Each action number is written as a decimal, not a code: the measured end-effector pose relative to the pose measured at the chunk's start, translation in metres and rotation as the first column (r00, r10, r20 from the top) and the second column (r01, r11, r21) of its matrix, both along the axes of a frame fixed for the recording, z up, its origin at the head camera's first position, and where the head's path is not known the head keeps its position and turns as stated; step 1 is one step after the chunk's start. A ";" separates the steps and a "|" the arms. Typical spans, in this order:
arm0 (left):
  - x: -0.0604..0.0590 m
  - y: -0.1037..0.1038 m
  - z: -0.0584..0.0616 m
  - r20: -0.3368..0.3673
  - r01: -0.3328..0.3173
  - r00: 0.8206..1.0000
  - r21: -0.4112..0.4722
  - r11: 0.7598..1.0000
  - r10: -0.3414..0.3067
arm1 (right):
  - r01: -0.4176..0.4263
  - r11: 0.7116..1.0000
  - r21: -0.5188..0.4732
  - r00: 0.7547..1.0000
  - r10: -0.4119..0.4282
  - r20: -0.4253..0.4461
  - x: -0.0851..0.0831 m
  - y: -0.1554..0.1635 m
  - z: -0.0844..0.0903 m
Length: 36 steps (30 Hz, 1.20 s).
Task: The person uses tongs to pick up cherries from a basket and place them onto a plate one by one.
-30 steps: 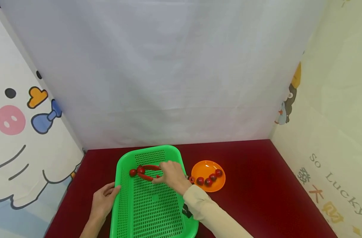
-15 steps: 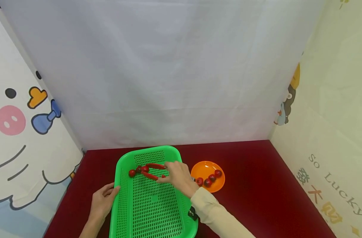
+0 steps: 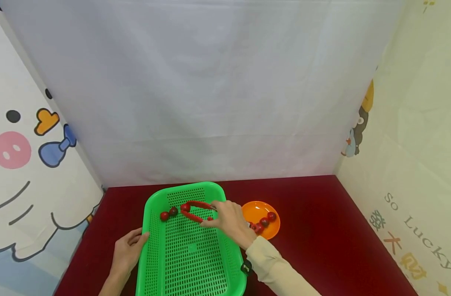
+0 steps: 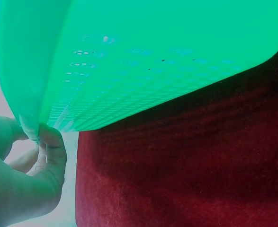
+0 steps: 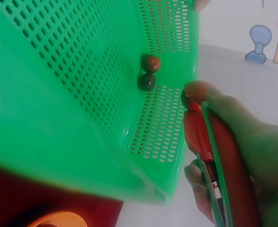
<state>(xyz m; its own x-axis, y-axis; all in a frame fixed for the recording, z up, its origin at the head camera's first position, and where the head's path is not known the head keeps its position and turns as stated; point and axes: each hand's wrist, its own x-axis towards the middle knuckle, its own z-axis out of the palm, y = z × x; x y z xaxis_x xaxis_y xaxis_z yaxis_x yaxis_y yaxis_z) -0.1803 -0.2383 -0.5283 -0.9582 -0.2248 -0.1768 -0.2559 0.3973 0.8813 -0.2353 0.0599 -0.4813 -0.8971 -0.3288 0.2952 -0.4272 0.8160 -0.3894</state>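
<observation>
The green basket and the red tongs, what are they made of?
The green basket looks like shiny moulded plastic: one bright colour, with rows of small slots, and light glows through its wall in the left wrist view. The red tongs look like smooth plastic or silicone-coated; I cannot tell which.

A bright green basket [image 3: 190, 255] perforated with rows of small slots, red tongs [image 3: 197, 210], dark red tomatoes [image 3: 168, 213], an orange plate [image 3: 258, 210] and a deep red tabletop [image 3: 321, 230] were seen.
</observation>
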 end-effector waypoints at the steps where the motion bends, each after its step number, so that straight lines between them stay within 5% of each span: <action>1: 0.000 0.000 0.000 0.000 -0.001 1.000 0.000 1.000 0.001 | -0.004 1.000 -0.008 1.000 0.004 -0.001 0.000 0.001 0.000; 16: 0.002 0.000 0.001 -0.007 -0.008 1.000 0.000 1.000 0.008 | -0.016 0.996 -0.091 1.000 0.015 -0.022 0.013 0.028 -0.001; 24: 0.003 0.000 0.001 -0.008 -0.011 1.000 0.006 1.000 0.011 | -0.021 0.996 -0.090 0.988 0.007 -0.156 0.019 0.041 -0.007; 36: 0.003 0.000 0.003 -0.011 -0.008 1.000 0.018 1.000 0.008 | 0.003 0.995 -0.103 0.974 -0.026 -0.224 0.024 0.060 -0.014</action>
<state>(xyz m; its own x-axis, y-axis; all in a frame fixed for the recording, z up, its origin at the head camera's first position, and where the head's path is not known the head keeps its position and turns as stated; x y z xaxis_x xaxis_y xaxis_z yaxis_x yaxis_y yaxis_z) -0.1775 -0.2382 -0.5258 -0.9583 -0.2294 -0.1704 -0.2493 0.3795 0.8910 -0.2115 0.1203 -0.4949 -0.8083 -0.2743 0.5210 -0.5018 0.7838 -0.3659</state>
